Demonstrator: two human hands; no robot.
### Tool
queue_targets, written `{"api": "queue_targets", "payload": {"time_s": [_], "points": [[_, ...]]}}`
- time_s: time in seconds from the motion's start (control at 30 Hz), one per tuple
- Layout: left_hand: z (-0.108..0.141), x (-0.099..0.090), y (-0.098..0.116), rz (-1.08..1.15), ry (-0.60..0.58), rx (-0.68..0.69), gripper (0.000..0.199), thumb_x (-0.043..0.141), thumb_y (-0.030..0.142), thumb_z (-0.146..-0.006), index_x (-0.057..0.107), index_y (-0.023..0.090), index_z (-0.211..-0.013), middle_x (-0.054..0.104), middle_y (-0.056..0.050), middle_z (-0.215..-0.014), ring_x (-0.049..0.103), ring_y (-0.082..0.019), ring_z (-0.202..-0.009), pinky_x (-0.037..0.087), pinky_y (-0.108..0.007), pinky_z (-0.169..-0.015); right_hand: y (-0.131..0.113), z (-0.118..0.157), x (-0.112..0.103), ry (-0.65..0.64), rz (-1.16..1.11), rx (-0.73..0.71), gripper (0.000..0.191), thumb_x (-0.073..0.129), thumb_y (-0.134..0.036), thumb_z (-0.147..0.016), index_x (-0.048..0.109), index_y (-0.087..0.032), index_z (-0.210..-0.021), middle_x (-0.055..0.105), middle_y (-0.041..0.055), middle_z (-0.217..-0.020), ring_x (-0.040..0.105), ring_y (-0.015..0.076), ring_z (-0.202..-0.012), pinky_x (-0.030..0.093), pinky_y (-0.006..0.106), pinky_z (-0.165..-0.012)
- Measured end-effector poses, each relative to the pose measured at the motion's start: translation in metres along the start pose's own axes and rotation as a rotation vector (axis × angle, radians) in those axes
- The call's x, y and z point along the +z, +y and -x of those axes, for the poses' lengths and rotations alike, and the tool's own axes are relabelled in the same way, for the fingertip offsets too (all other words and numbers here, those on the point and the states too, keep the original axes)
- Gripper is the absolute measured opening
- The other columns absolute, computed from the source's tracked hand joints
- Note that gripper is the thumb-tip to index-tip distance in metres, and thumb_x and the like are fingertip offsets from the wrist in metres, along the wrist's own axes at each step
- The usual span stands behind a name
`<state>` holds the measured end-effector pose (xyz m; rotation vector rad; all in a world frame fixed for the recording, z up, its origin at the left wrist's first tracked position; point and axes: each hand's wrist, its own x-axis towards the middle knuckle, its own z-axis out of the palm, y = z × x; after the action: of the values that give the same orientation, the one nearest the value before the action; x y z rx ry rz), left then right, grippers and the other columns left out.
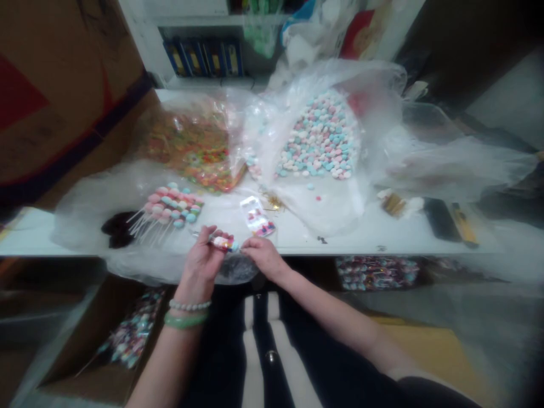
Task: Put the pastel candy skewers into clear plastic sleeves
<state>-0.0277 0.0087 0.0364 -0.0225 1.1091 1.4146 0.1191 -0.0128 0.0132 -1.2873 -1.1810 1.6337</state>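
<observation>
Candy (224,243): small pink, white, pale-blue and red pieces in shiny clear wrap | place: above worktop's (297,241) front edge, left of its middle | left hand (203,258): fingers curled round it, gripping | right hand (263,258): fingertips pinched together at its blue end, cannot tell on what

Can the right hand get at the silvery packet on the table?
Likely yes: the silvery packet lies just beyond the right hand, nothing visible between them, though that hand looks busy at the candy in the left hand.
</observation>
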Motion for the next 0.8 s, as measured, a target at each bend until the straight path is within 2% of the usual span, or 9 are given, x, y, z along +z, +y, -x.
{"api": "queue_targets", "payload": {"time_s": [0.13, 0.27, 0.37, 0.47, 0.63, 0.8], "points": [[0.002, 0.002, -0.005, -0.003, -0.047, -0.069, 0.038, 0.039, 0.027, -0.101, 0.058, 0.013, -0.071, 0.050, -0.001, -0.060, 0.052, -0.013, -0.055, 0.054, -0.028, -0.061, 0.008, 0.002, 0.008, 0.023, 0.195, -0.144, 0.010, 0.058, -0.019, -0.078, 0.065, -0.019, -0.070, 0.062, -0.0034, -0.069, 0.057, 0.0145, -0.072, 0.042, 0.025, -0.071], [0.005, 0.002, -0.013, 0.014, -0.071, -0.120, 0.038, 0.040, 0.029, -0.101, 0.059, 0.012, -0.074, 0.051, -0.002, -0.061, 0.053, -0.013, -0.056, 0.054, -0.027, -0.060, 0.014, 0.002, 0.017, 0.047, 0.370, -0.211, 0.016, 0.057, -0.022, -0.085, 0.065, -0.020, -0.072, 0.067, -0.0013, -0.075, 0.060, 0.0154, -0.076, 0.043, 0.024, -0.070], [0.007, 0.003, -0.019, 0.007, -0.040, -0.104, 0.028, 0.048, 0.021, -0.098, 0.060, 0.013, -0.074, 0.054, -0.003, -0.064, 0.055, -0.013, -0.059, 0.052, -0.022, -0.058, 0.012, 0.003, 0.022, 0.102, 0.494, -0.269, 0.016, 0.055, -0.022, -0.088, 0.065, -0.021, -0.075, 0.068, 0.0009, -0.079, 0.060, 0.0159, -0.076, 0.042, 0.025, -0.071], [0.005, 0.001, -0.019, 0.022, -0.073, -0.114, 0.017, 0.057, 0.012, -0.091, 0.061, 0.013, -0.075, 0.055, -0.002, -0.065, 0.055, -0.012, -0.059, 0.050, -0.020, -0.057, 0.007, 0.005, 0.021, 0.091, 0.475, -0.311, 0.013, 0.055, -0.021, -0.088, 0.067, -0.021, -0.082, 0.069, 0.0017, -0.085, 0.061, 0.0161, -0.080, 0.043, 0.025, -0.074], [-0.005, -0.010, -0.008, 0.083, -0.160, -0.020, 0.006, 0.061, 0.011, -0.088, 0.062, 0.014, -0.083, 0.056, -0.001, -0.068, 0.057, -0.014, -0.063, 0.055, -0.030, -0.069, 0.005, 0.001, 0.013, 0.036, 0.344, -0.178, 0.013, 0.059, -0.014, -0.079, 0.062, -0.020, -0.068, 0.061, -0.0029, -0.068, 0.058, 0.0146, -0.072, 0.042, 0.024, -0.069], [-0.008, -0.012, -0.013, 0.063, -0.203, 0.000, 0.004, 0.065, 0.016, -0.087, 0.062, 0.016, -0.090, 0.057, 0.000, -0.067, 0.058, -0.014, -0.065, 0.054, -0.028, -0.071, 0.007, -0.010, 0.024, 0.074, 0.427, -0.295, 0.014, 0.054, -0.014, -0.083, 0.060, -0.020, -0.072, 0.064, 0.0000, -0.078, 0.058, 0.0161, -0.078, 0.044, 0.027, -0.076]]}}
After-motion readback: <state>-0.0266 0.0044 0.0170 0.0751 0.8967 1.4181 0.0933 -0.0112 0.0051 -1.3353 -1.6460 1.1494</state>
